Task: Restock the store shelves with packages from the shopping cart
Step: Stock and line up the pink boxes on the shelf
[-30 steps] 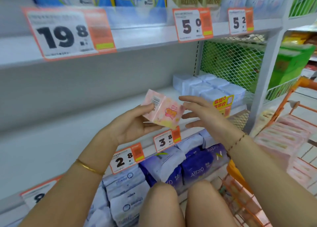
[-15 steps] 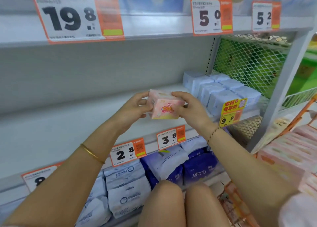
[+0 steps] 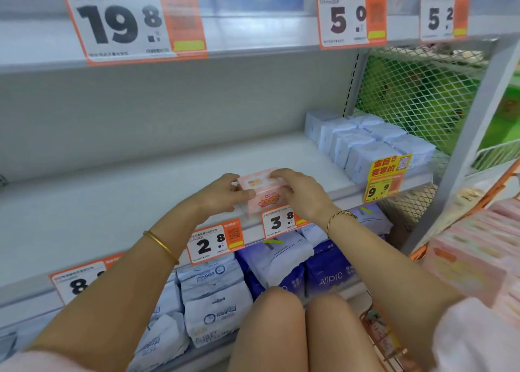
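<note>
Pink package (image 3: 264,193) upright at shelf (image 3: 168,191) edge

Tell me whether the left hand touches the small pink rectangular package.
Touching: head view shows the left hand gripping one end of the small pink package.

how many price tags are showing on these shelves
7. Upper shelf edge: 19.8 tag, 5.0 tag, 5.2 tag. Middle shelf edge: 8 tag partly behind the left arm, 2.8 tag, 3.8 tag, yellow 9.9 tag. Others may be hidden.

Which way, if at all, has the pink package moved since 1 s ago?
Yes: the pink package has come down to the middle shelf's front edge, right above the 3.8 price tag.
</note>
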